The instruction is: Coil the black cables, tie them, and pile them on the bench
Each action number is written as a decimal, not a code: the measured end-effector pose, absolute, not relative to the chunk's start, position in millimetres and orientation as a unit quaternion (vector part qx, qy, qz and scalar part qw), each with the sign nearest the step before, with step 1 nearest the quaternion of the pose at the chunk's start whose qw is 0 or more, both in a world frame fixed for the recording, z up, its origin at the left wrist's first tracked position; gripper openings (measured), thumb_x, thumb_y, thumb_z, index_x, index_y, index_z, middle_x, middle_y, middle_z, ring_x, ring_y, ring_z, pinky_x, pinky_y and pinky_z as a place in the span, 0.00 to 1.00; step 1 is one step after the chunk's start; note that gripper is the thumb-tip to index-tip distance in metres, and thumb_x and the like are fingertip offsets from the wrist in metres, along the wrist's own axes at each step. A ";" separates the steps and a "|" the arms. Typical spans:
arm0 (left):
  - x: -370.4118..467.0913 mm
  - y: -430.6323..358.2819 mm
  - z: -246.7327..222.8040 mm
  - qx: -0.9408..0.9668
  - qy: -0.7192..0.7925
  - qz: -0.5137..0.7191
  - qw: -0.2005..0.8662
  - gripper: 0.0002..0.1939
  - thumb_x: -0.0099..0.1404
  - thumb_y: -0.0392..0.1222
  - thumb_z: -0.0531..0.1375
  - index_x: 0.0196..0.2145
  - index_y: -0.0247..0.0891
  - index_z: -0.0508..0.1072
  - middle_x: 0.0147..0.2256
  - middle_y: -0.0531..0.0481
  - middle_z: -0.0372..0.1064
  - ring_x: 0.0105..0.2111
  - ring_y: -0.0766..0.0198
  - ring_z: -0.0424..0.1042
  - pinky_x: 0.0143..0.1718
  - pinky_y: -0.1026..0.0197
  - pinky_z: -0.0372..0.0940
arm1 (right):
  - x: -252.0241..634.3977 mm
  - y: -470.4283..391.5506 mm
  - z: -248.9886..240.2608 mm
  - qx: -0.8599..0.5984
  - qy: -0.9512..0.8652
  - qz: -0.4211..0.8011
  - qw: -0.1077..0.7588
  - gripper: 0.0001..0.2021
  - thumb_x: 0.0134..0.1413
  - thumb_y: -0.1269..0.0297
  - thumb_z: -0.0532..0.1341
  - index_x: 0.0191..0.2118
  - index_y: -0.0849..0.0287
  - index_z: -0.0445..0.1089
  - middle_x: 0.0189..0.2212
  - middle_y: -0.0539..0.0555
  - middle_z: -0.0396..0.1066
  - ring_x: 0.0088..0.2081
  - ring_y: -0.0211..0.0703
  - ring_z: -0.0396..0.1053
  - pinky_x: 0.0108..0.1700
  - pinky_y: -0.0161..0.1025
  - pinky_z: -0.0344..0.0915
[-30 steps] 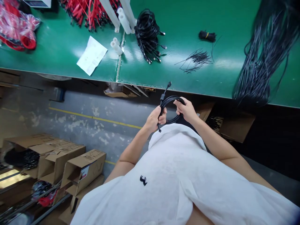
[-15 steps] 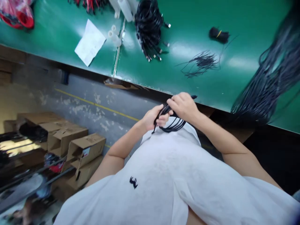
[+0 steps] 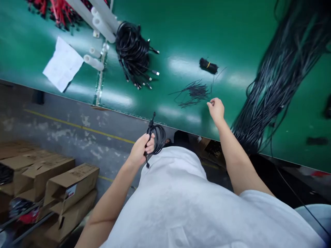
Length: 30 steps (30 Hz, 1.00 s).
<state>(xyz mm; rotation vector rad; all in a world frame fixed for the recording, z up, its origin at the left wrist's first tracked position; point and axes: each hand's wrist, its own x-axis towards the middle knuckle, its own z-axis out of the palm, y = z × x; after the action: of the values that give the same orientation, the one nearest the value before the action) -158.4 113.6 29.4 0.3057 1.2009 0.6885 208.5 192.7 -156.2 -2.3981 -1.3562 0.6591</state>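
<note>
My left hand (image 3: 143, 148) is closed around a coiled black cable (image 3: 159, 139) just off the table's front edge. One cable end points up above the fingers and another hangs below them. My right hand (image 3: 216, 109) is over the table with thumb and fingers drawn together; whether anything thin is between the fingertips I cannot make out. Just left of those fingertips lies a loose pile of thin black ties (image 3: 198, 92). Behind the pile is a bundle of black ties (image 3: 208, 66) held by a yellow band.
A heap of coiled black cables (image 3: 133, 51) lies on the green table (image 3: 181, 20), beside white rolls (image 3: 103, 26) and a paper sheet (image 3: 63, 63). Long black cables (image 3: 269, 93) drape along the right. Cardboard boxes (image 3: 71, 181) stand at lower left.
My right hand has left the cable and moved right and forward over the table beside the loose ties. My left hand keeps the coil, now further left. The view has shifted.
</note>
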 end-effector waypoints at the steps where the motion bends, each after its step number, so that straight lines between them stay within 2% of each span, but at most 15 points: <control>1: -156.3 113.1 30.5 0.143 0.563 0.313 0.752 0.17 0.60 0.49 0.67 0.36 0.32 0.69 0.20 0.62 0.53 0.15 0.80 0.48 0.15 0.74 0.49 | 213.5 205.4 -160.9 -0.853 -0.452 0.212 0.150 0.13 0.57 0.65 0.59 0.46 0.63 0.68 0.45 0.62 0.68 0.43 0.46 0.65 0.49 0.43 0.61; 4: -144.4 111.9 34.9 0.147 0.587 0.296 0.739 0.18 0.61 0.50 0.66 0.37 0.32 0.69 0.20 0.62 0.53 0.15 0.79 0.48 0.16 0.74 0.48 | 215.3 236.6 -173.7 -0.879 -0.409 0.212 0.118 0.11 0.58 0.66 0.57 0.45 0.64 0.68 0.47 0.64 0.67 0.43 0.47 0.65 0.48 0.44 0.61; 7: -132.8 111.4 37.1 0.162 0.601 0.277 0.732 0.17 0.62 0.52 0.64 0.37 0.34 0.68 0.20 0.62 0.53 0.15 0.79 0.48 0.17 0.73 0.48 | 214.7 250.3 -183.2 -0.876 -0.405 0.244 0.092 0.06 0.57 0.70 0.55 0.36 0.63 0.69 0.40 0.62 0.69 0.40 0.47 0.65 0.47 0.44 0.61; 10: -127.5 112.5 33.3 0.186 0.599 0.262 0.733 0.18 0.65 0.54 0.61 0.37 0.35 0.68 0.20 0.62 0.51 0.15 0.78 0.47 0.17 0.72 0.47 | 222.9 247.0 -178.9 -0.873 -0.411 0.245 0.091 0.04 0.55 0.70 0.55 0.32 0.61 0.66 0.37 0.60 0.69 0.39 0.46 0.65 0.46 0.43 0.61; 12: -125.2 114.7 28.1 0.203 0.599 0.259 0.730 0.18 0.67 0.56 0.57 0.36 0.35 0.68 0.20 0.62 0.50 0.15 0.77 0.45 0.17 0.71 0.45 | 228.1 235.0 -163.8 -0.869 -0.417 0.236 0.123 0.03 0.54 0.70 0.54 0.32 0.60 0.64 0.37 0.59 0.69 0.39 0.45 0.65 0.47 0.43 0.62; 14: -120.4 118.3 23.2 0.226 0.607 0.260 0.716 0.19 0.69 0.56 0.54 0.37 0.35 0.68 0.19 0.61 0.50 0.15 0.76 0.44 0.17 0.70 0.44 | 224.1 213.2 -140.4 -0.845 -0.415 0.269 0.201 0.03 0.55 0.69 0.54 0.31 0.59 0.62 0.34 0.56 0.69 0.37 0.42 0.65 0.45 0.41 0.62; 17: -106.8 125.1 21.1 0.299 0.622 0.256 0.677 0.20 0.70 0.57 0.52 0.39 0.35 0.69 0.20 0.60 0.52 0.16 0.74 0.47 0.18 0.68 0.44 | 192.3 164.1 -99.2 -0.691 -0.411 0.511 0.304 0.05 0.55 0.63 0.57 0.32 0.57 0.63 0.24 0.49 0.66 0.28 0.38 0.64 0.38 0.38 0.64; 19: -95.9 129.9 23.4 0.362 0.615 0.242 0.657 0.20 0.69 0.56 0.53 0.41 0.35 0.71 0.21 0.58 0.56 0.18 0.73 0.51 0.20 0.67 0.47 | 158.5 129.7 -75.0 -0.547 -0.377 0.688 0.291 0.10 0.52 0.57 0.62 0.36 0.57 0.68 0.22 0.47 0.66 0.25 0.36 0.63 0.33 0.36 0.63; 21: -86.1 133.3 27.1 0.404 0.591 0.226 0.660 0.18 0.68 0.55 0.56 0.38 0.35 0.72 0.22 0.57 0.58 0.21 0.71 0.54 0.24 0.67 0.52 | 123.0 105.6 -58.1 -0.480 -0.327 0.770 0.265 0.14 0.48 0.54 0.66 0.37 0.58 0.71 0.22 0.47 0.67 0.24 0.35 0.62 0.31 0.35 0.62; 25: -74.4 129.5 30.8 0.379 0.500 0.210 0.750 0.20 0.64 0.58 0.60 0.32 0.35 0.70 0.22 0.56 0.60 0.21 0.71 0.56 0.24 0.66 0.53 | 74.5 106.4 -45.9 -0.491 -0.262 0.756 0.344 0.12 0.43 0.55 0.66 0.25 0.57 0.68 0.20 0.46 0.64 0.25 0.34 0.60 0.32 0.35 0.61; 27: -72.9 123.2 27.4 0.332 0.466 0.245 0.783 0.24 0.63 0.61 0.60 0.34 0.34 0.70 0.22 0.56 0.59 0.20 0.72 0.55 0.23 0.66 0.51 | 67.1 119.6 -42.8 -0.484 -0.258 0.743 0.383 0.10 0.43 0.57 0.66 0.24 0.57 0.67 0.21 0.46 0.64 0.26 0.34 0.60 0.33 0.34 0.62; 30: -73.3 113.0 17.7 0.302 0.470 0.320 0.766 0.24 0.64 0.61 0.59 0.39 0.33 0.67 0.23 0.58 0.58 0.19 0.73 0.54 0.23 0.67 0.51 | 65.6 129.9 -37.5 -0.498 -0.285 0.724 0.383 0.10 0.45 0.60 0.65 0.21 0.58 0.67 0.19 0.45 0.60 0.23 0.32 0.56 0.30 0.33 0.57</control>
<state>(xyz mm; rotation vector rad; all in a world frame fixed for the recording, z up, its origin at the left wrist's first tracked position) -73.3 113.0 17.7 0.6551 1.0207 0.6947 65.6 129.9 -37.5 -1.2710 -0.7272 1.8450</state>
